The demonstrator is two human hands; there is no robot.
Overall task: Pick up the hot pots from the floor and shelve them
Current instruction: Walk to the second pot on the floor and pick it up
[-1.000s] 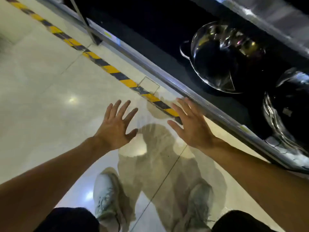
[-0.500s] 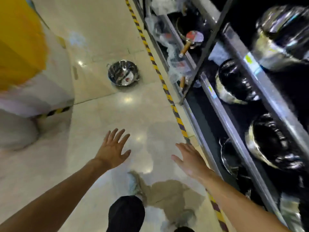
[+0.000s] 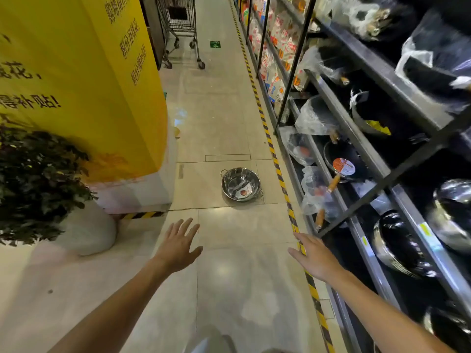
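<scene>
A shiny steel hot pot (image 3: pixel 240 184) with two small handles sits upright on the tiled floor in the aisle, a red-and-white label inside it. My left hand (image 3: pixel 178 244) hovers with fingers spread, nearer to me than the pot and left of it. My right hand (image 3: pixel 314 256) is also spread and empty, over the yellow-black floor tape beside the shelving. More steel pots (image 3: pixel 400 245) stand on the dark shelf unit (image 3: pixel 356 220) at the right.
A yellow pillar (image 3: pixel 84 80) and a potted plant (image 3: pixel 38 179) stand at the left. Bagged pans (image 3: pixel 316 192) fill the shelves further along. A shopping trolley (image 3: pixel 181 29) stands far down the aisle. Striped tape (image 3: pixel 280 174) runs along the shelf base.
The view has lifted from the floor and lower shelf to look down the aisle. The pot on the floor came into sight. Both hands stay spread and empty.
</scene>
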